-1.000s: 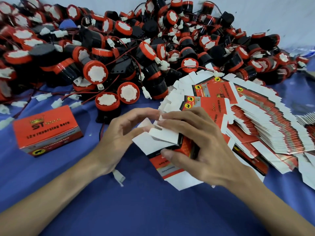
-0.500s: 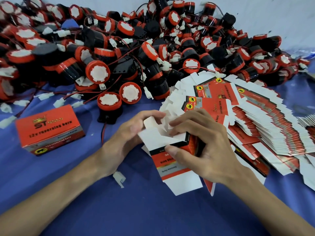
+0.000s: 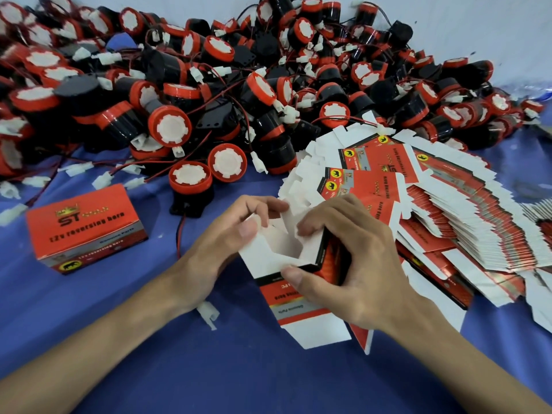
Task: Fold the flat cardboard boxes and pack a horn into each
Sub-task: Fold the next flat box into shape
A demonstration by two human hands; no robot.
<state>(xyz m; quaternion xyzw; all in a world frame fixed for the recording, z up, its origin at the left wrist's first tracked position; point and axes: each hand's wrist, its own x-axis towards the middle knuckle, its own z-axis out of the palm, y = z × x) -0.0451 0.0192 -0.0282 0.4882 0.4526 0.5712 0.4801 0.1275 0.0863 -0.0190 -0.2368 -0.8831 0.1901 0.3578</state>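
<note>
Blue cloth covered the whole surface (image 3: pixel 149 369), and a pale wall (image 3: pixel 478 31) rose behind its far edge. Along that far edge, from the left corner almost to the right one, lay a deep heap of horns (image 3: pixel 170 130), black bodies with red caps and trailing wires. Toward the right edge a fan of flat boxes (image 3: pixel 466 222) spread out, red print and white flaps overlapping. Near the left edge sat one closed box (image 3: pixel 83 228), apart from the rest. In the middle, both hands worked on a half-folded box (image 3: pixel 286 288), opened into a tube with its white inside showing at the far end. The left hand (image 3: pixel 221 243) pinched a white flap on that end's left side between thumb and fingertips. The right hand (image 3: pixel 364 273) was wrapped around the tube, thumb on the printed near face and fingers curled over the far rim onto another flap. The step in hand looked like closing one end of the box; no horn was in it yet. Next, the flaps would probably need tucking in order, small ones first, then the lid flap pushed into its slot with the tube held square. After that the nearest horn (image 3: pixel 190 180), just beyond the left hand, could go in through the open end, wire folded.
</note>
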